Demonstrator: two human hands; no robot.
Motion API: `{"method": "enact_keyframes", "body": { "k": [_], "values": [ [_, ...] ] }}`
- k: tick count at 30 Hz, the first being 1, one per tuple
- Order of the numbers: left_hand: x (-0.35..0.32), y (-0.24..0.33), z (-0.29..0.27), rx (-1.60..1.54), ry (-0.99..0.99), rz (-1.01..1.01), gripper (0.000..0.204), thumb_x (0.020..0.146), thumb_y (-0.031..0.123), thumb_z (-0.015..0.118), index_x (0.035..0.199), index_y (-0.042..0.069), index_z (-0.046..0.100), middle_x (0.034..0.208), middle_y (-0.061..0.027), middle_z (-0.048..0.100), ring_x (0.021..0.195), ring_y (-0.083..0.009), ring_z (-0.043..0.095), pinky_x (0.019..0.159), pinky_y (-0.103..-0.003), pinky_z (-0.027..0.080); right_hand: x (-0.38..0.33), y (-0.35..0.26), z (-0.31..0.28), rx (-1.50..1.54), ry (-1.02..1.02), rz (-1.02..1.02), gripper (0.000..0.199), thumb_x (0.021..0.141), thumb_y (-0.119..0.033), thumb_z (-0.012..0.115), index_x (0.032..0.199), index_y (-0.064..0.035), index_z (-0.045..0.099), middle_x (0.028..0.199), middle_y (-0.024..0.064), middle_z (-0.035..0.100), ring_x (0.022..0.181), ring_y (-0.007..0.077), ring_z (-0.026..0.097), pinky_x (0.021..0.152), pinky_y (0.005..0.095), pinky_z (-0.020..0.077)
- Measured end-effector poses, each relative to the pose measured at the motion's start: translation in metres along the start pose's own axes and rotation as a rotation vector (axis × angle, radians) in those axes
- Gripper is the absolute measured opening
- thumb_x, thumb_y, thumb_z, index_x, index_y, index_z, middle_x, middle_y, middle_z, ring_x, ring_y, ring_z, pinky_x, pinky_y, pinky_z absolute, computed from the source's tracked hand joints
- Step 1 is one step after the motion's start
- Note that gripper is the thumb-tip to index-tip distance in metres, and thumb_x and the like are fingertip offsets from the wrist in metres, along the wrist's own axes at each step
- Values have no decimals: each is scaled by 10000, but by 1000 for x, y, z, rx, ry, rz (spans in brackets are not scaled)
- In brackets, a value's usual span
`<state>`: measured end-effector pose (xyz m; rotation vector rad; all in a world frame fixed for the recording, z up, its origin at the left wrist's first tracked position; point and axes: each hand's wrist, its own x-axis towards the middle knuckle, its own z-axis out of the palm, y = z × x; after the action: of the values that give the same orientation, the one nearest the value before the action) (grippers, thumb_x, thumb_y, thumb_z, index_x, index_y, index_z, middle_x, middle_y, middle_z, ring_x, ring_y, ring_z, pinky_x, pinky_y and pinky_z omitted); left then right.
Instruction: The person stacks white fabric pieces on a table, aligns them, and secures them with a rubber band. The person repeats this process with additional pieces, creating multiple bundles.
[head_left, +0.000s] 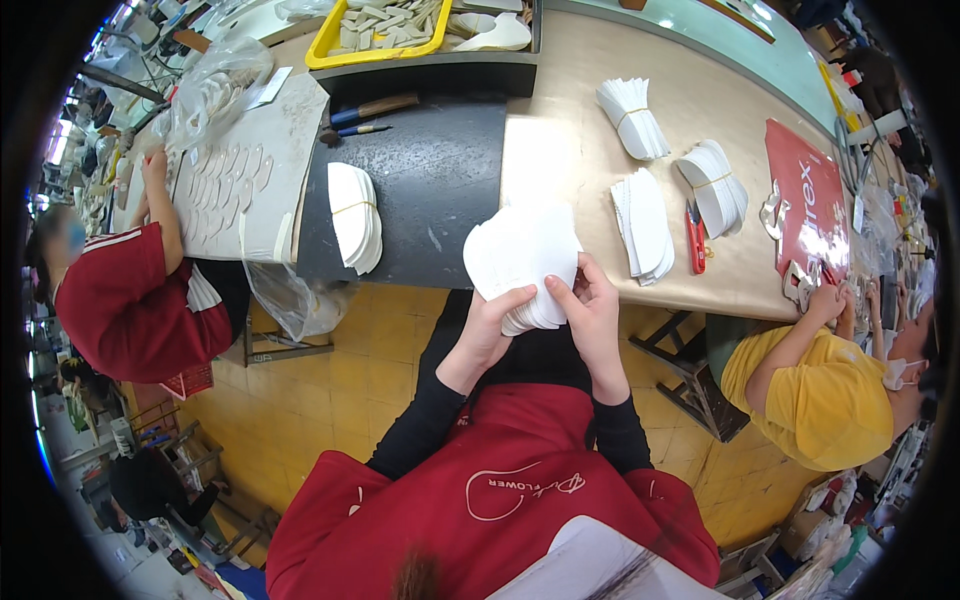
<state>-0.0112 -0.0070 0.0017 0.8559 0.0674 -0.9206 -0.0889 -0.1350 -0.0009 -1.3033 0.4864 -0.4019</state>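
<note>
A stack of white, curved cut-out pieces (522,250) is held between my two hands above the table's near edge. My left hand (489,330) grips its lower left side, thumb lying over the top piece. On the right side, my right hand (592,305) closes round the stack with its thumb pressed on the face. The pieces are slightly fanned at the bottom. A banded bundle of similar white pieces (354,218) lies on the black mat (430,220) to the left. To the right lie another white stack (643,226) and red-handled thread snips (696,240).
Two more banded white bundles (634,118) (715,188) lie farther right. A hammer (375,108) and a blue pen-like tool (362,130) rest at the mat's back, before a dark tray (425,75) with a yellow bin (325,50). Co-workers sit at left (140,300) and right (810,390).
</note>
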Motion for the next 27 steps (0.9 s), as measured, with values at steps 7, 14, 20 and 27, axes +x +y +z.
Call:
{"method": "enact_keyframes", "body": {
  "k": [7,14,20,27],
  "values": [
    [0,1,4,52,89,126,610,836,-7,669,1383,-15,398,1273,-126,558,1132,-215,596,904,-356,536,-3,-3,3,34,32,8,237,908,-48,667,1104,71,607,988,54,626,888,97,586,800,243,475],
    [-2,3,-2,-8,115,146,536,883,67,603,1376,-15,408,1286,-147,555,1170,-252,581,969,-386,501,-2,-6,9,139,83,46,270,929,-51,641,1158,84,595,1039,88,662,931,109,605,842,255,479],
    [6,19,-27,-14,179,215,457,897,114,569,1319,-34,473,1193,-180,623,1086,-283,635,954,-393,508,12,-9,1,150,125,44,333,959,-78,592,1252,74,546,1093,114,662,960,131,620,860,272,483],
    [4,25,-42,-99,170,164,464,895,125,572,1319,-35,475,1201,-177,623,1100,-282,632,938,-394,521,43,13,-2,-901,117,-210,659,826,-131,692,1415,-5,425,1258,207,494,1204,367,430,1048,431,353]
  ]
}}
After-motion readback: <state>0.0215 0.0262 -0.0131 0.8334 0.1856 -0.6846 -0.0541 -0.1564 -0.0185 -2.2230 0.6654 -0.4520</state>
